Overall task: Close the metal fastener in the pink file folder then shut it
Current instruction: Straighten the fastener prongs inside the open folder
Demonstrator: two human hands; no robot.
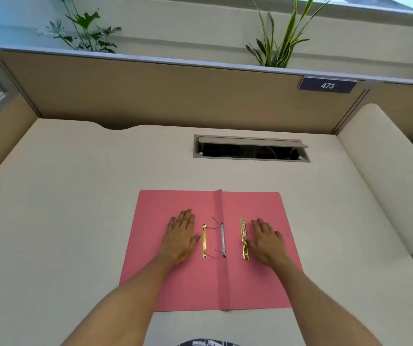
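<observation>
Pink card makes up the file folder (188, 283), which lies spread open and flat on the near middle of the pale tabletop (63, 196), its centre fold running away from the person. Beside the fold sits the metal fastener, still undone: a white strip (222, 239) with thin prongs sticking up, a gold bar (204, 241) just left of it, and a second gold bar (244, 239) lying apart on the right leaf. The left hand (181, 237) rests palm down on the left leaf, fingers straight and together, holding nothing, its thumb near the left bar. The right hand (266, 242) lies flat on the right leaf, fingers extended, its thumb touching the right bar. Behind the folder, a cable slot (250, 148) is set in the tabletop, before a tan partition (150, 96) with a "473" sign (327, 85).
</observation>
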